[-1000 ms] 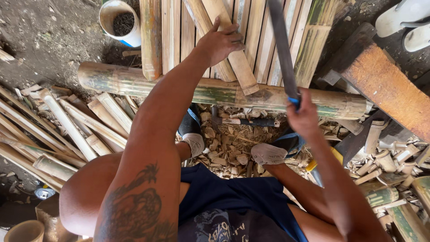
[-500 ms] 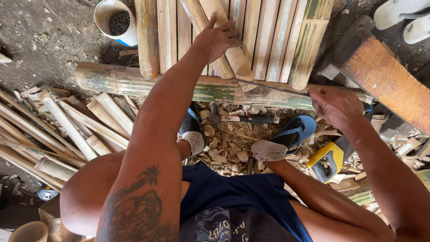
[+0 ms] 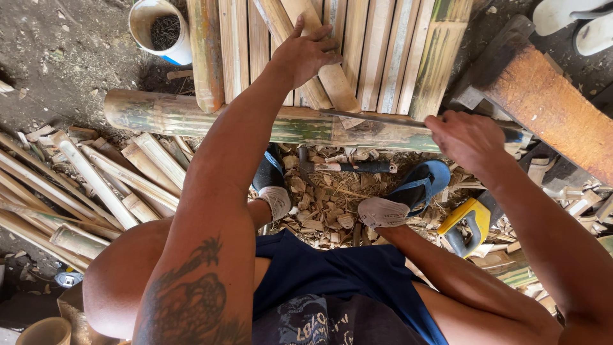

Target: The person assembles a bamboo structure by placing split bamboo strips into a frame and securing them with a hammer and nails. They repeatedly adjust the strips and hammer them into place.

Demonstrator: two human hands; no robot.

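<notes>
1. Bamboo made up nearly everything in view: a thick round green-and-tan bamboo pole (image 3: 255, 124) lay crosswise in front of the seated person's feet, and it serves as the landmark here.
2. Beyond the pole, a row of flat pale split bamboo slats (image 3: 377, 57) lay side by side, their near ends resting on the pole; they looked already split and laid out.
3. The left hand (image 3: 306, 54) pressed down, fingers spread, on a slanted tan bamboo piece (image 3: 335, 83) lying across those slats just beyond the pole.
4. The right hand (image 3: 469, 137) was curled in a closed grip round the handle of a long dark metal blade (image 3: 377, 118), which lay flat along the pole's top, touching it, its tip near the slanted piece's end.
5. On the near side of the pole, pale bamboo chips (image 3: 325, 204) littered the ground between the feet, a sign that much cutting was done, and a hammer with a dark grip (image 3: 348, 167) lay among them.
6. Left of the pole, a heap of loose split bamboo strips (image 3: 96, 182) lay unplaced, so by my judgement work remained.
7. A white plastic tub of dark nails (image 3: 159, 25) stood beyond the pole's left end; whether any slat was nailed could not be told.
</notes>
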